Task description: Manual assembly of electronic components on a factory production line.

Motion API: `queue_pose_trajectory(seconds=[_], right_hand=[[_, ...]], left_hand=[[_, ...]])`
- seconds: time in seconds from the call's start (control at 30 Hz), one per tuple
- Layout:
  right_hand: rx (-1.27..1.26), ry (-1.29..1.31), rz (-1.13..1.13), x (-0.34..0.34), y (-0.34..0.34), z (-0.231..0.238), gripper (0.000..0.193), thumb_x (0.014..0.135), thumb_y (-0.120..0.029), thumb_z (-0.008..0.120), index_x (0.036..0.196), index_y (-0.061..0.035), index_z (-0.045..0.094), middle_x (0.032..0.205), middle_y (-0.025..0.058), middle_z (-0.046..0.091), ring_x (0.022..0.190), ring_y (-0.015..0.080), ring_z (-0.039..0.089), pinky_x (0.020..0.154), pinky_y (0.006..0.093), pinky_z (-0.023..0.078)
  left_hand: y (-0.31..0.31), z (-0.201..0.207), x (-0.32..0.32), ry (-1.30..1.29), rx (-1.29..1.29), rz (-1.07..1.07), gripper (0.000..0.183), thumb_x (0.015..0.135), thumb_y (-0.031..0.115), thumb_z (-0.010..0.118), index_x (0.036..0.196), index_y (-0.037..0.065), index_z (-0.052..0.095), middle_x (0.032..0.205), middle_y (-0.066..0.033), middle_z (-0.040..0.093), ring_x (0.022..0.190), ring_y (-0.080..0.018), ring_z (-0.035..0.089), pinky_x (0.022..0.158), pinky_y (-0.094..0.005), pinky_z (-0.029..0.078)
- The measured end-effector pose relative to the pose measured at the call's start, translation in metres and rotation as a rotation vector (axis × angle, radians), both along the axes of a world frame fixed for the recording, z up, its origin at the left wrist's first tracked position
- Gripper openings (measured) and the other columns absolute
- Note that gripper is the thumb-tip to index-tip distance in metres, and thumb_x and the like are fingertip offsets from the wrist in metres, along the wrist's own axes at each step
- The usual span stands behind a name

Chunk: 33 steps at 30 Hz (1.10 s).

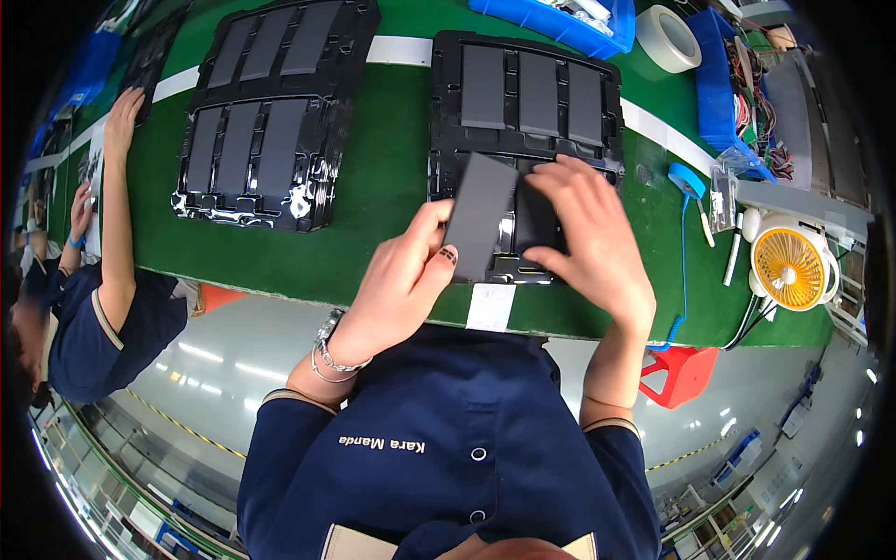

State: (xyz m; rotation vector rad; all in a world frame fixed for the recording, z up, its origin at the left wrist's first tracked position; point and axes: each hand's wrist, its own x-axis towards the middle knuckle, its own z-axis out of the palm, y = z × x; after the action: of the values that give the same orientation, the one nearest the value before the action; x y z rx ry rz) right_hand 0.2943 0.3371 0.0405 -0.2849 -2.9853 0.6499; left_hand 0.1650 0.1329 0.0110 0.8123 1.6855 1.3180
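A flat, dark grey rectangular block [483, 210] is in my left hand [403, 271], gripped along its left side and tilted over the near part of a black plastic tray [450, 166]. My right hand [593, 233] is closed over a second dark block [534, 219] in the tray's near row, its fingers at the far end and its thumb at the near end. Slight blur softens the right fingers. In the far row of this tray, three dark grey blocks [538, 93] lie side by side in their slots.
Left of my tray stands a stack of black trays [322, 177] with more grey blocks. A tape roll [668, 39], blue bins [714, 84], a blue coiled cord [684, 271] and a small fan [789, 269] line the right. A co-worker's hand [123, 117] reaches in at far left.
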Motion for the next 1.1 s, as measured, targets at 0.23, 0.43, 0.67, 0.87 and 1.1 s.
queue_pose_trajectory(seconds=[0.23, 0.43, 0.67, 0.87, 1.1], right_hand=[[0.208, 0.191, 0.134, 0.010, 0.007, -0.002, 0.039, 0.067, -0.019, 0.079, 0.099, -0.0055, 0.061, 0.109, 0.0076, 0.064, 0.112, 0.0268, 0.059, 0.103, 0.0470, 0.044], [0.366, 0.651, 0.014, 0.009, -0.006, -0.006, 0.011, 0.076, -0.008, 0.069, 0.084, -0.0087, 0.062, 0.098, 0.0067, 0.071, 0.096, 0.0261, 0.066, 0.090, 0.0451, 0.050], [0.146, 0.739, 0.047, 0.001, -0.055, -0.027, 0.014, 0.074, -0.012, 0.069, 0.088, -0.0107, 0.069, 0.109, 0.0071, 0.065, 0.103, 0.0256, 0.060, 0.086, 0.0404, 0.051], [-0.963, 0.484, -0.418, 0.003, -0.064, -0.024, 0.012, 0.090, -0.006, 0.063, 0.098, 0.0022, 0.061, 0.103, 0.0133, 0.057, 0.089, 0.0198, 0.060, 0.077, 0.0317, 0.050], [-1.381, 0.408, -0.353, -0.002, -0.064, -0.012, 0.009, 0.096, -0.004, 0.057, 0.092, 0.0038, 0.056, 0.098, 0.0071, 0.049, 0.071, 0.0125, 0.060, 0.069, 0.0274, 0.052]], left_hand=[[0.009, 0.005, 0.004, 0.509, -0.230, -0.006, 0.054, 0.093, 0.008, 0.062, 0.142, 0.001, 0.041, 0.063, -0.0041, 0.055, 0.050, -0.0144, 0.052, 0.054, -0.0243, 0.044], [0.010, 0.003, 0.013, -0.403, 0.184, -0.067, 0.048, 0.105, 0.034, 0.045, 0.141, 0.003, 0.043, 0.087, -0.0062, 0.064, 0.079, -0.0095, 0.062, 0.076, -0.0256, 0.049], [0.022, 0.010, 0.027, -0.770, 0.232, 0.265, 0.045, 0.104, 0.013, 0.040, 0.146, -0.001, 0.033, 0.115, -0.0087, 0.059, 0.105, -0.0127, 0.059, 0.085, -0.0269, 0.050], [0.020, 0.004, 0.020, -0.643, 0.335, 0.167, 0.031, 0.104, 0.013, 0.041, 0.131, 0.001, 0.032, 0.097, -0.0123, 0.065, 0.070, -0.0160, 0.066, 0.059, -0.0247, 0.050], [0.023, 0.004, 0.029, -0.393, 0.316, 0.218, 0.050, 0.096, 0.007, 0.052, 0.137, 0.005, 0.025, 0.092, -0.0087, 0.059, 0.065, -0.0126, 0.062, 0.054, -0.0219, 0.048]])
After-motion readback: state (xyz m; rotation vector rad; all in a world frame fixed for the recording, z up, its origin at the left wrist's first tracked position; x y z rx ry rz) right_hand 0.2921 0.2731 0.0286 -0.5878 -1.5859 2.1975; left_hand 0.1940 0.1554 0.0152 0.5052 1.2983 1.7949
